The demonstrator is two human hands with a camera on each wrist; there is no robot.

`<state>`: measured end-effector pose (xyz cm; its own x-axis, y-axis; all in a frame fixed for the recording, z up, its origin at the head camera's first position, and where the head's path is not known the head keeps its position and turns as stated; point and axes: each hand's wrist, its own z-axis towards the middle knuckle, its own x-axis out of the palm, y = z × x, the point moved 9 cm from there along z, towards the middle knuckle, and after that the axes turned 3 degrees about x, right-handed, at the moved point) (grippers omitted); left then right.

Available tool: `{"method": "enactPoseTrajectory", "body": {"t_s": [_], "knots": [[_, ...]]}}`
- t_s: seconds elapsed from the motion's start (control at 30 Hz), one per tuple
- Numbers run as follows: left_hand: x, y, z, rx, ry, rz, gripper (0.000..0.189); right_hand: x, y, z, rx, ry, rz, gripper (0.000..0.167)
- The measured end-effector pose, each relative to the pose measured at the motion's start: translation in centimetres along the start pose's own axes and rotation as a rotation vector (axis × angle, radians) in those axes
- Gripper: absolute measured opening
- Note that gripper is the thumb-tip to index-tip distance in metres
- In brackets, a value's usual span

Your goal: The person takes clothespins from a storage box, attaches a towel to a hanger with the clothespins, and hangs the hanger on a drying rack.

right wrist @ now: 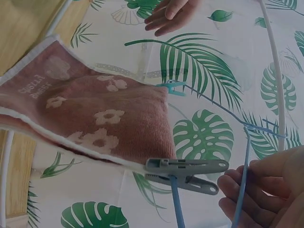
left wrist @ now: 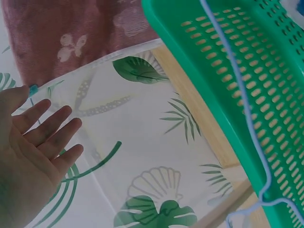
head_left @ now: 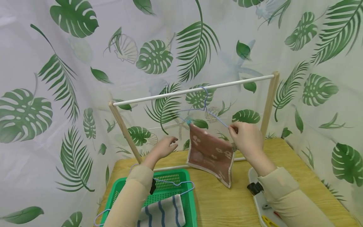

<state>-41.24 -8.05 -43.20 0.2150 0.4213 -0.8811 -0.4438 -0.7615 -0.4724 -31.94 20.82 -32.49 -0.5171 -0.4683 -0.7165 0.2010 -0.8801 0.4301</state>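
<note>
A blue wire hanger [head_left: 216,118] hooks over the white rod [head_left: 170,94]. From it hangs a dusty-pink towel [head_left: 211,153] with pale flowers and a white border. One corner is held by a teal clip [head_left: 189,121], the other by a grey clothespin [right wrist: 187,166]. My right hand [head_left: 247,138] pinches the hanger's right arm between thumb and fingers, just beside the clothespin. To the left of the towel, my left hand [head_left: 164,147] hovers with relaxed fingers and holds nothing. Its thumb appears near the teal clip in the left wrist view.
A green basket [head_left: 193,201] at front left holds a blue-striped white towel [head_left: 163,212] and more blue hangers [head_left: 187,186]. Under my right forearm, a white tray [head_left: 256,201] contains clothespins, one yellow [head_left: 267,221]. Wooden posts [head_left: 269,104] support the rod.
</note>
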Motion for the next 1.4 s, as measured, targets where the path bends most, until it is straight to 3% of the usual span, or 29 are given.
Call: {"method": "enactPoseTrajectory", "body": {"t_s": [0.43,0.67,0.8,0.97,1.2,1.4], "knots": [[-0.5,3.0,-2.8,-0.059,0.018,0.02,0.038,-0.6,-1.2,-1.3,-0.037,0.031,-0.134,0.017],[-1.1,5.4,-4.4,-0.098,0.015,0.037,0.037,-1.5,-2.1,-2.1,-0.059,-0.005,-0.168,0.013],[-1.4,6.8,-5.3,-0.106,0.009,0.026,0.035,-1.7,-3.0,-2.7,-0.078,-0.023,-0.177,0.013],[-1.9,8.2,-6.5,-0.104,-0.006,0.006,0.034,-1.8,-4.6,-3.3,-0.049,0.021,-0.199,0.016],[-3.1,9.9,-8.8,-0.126,-0.023,-0.015,0.031,-2.4,-6.0,-4.2,-0.051,0.017,-0.2,0.012],[-3.6,11.7,-10.7,-0.185,-0.022,-0.048,0.032,-2.5,-7.9,-5.1,-0.028,0.013,-0.203,0.01]]}}
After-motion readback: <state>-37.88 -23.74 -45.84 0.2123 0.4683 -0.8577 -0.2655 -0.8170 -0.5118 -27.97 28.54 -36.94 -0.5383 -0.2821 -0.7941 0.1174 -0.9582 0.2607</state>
